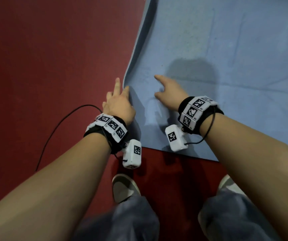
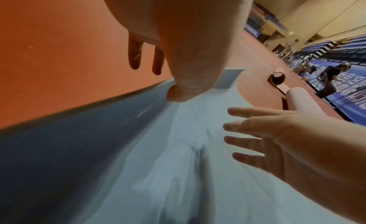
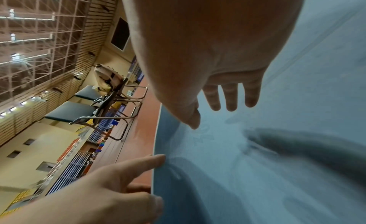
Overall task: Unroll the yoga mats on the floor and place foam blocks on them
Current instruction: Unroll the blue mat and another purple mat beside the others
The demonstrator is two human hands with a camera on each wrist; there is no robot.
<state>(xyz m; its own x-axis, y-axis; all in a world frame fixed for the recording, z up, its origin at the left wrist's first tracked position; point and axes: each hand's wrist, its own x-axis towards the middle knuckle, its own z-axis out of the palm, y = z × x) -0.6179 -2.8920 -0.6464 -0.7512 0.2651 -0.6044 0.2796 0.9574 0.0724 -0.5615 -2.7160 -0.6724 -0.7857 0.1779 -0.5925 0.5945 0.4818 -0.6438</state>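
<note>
A light blue yoga mat (image 1: 226, 84) lies unrolled on the red floor (image 1: 44, 58), and its left edge curls upward. My left hand (image 1: 120, 98) is at that raised edge. Its thumb (image 2: 178, 92) touches the mat side, and its straight fingers (image 2: 136, 55) reach over the floor side. My right hand (image 1: 167, 91) is spread low over the mat (image 3: 277, 164) near its front left corner, fingers (image 3: 229, 95) straight, holding nothing. I cannot tell whether it touches the mat. No foam block is in view.
A black cable (image 1: 61, 122) loops on the floor at left. My shoes (image 1: 124, 186) stand just before the mat's near end. Two rolled mats (image 2: 297, 99) lie beyond on the right, near a person (image 2: 332, 77). Chairs (image 3: 111, 105) stand off to the left.
</note>
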